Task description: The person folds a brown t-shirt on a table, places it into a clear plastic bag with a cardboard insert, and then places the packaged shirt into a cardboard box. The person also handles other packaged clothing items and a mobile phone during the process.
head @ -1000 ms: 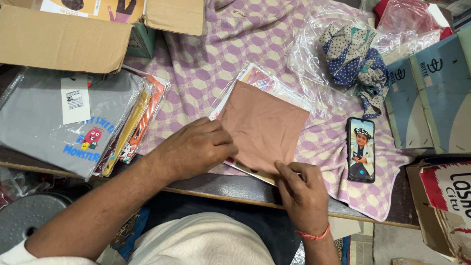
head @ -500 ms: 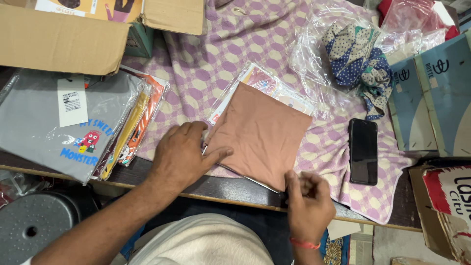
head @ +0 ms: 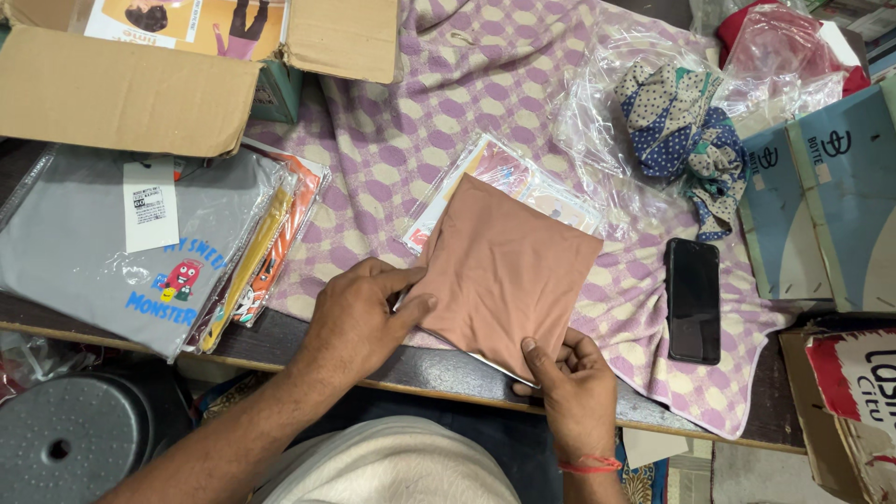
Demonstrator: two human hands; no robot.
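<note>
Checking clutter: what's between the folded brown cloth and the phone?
Head view: only bare purple checked tablecloth between the brown cloth and the black phone.

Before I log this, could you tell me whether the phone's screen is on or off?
Off. The phone lies flat on the checked cloth, its screen uniformly dark, with no image showing.

The setting is presenting as a small garment shop or clothing packing counter. A checked purple-and-cream cloth [head: 448, 112] is covering the wooden table [head: 411, 369]. At the left, a stack of flat plastic-bagged printed garments [head: 140, 252] is lying with a tagged grey one on top. Open brown cardboard cartons [head: 121, 89] are sitting at the far left. Blue-grey flat cardboard boxes [head: 821, 196] are leaning at the right, and crumpled clear plastic bags [head: 644, 103] holding folded fabric are lying at the far side.
</note>
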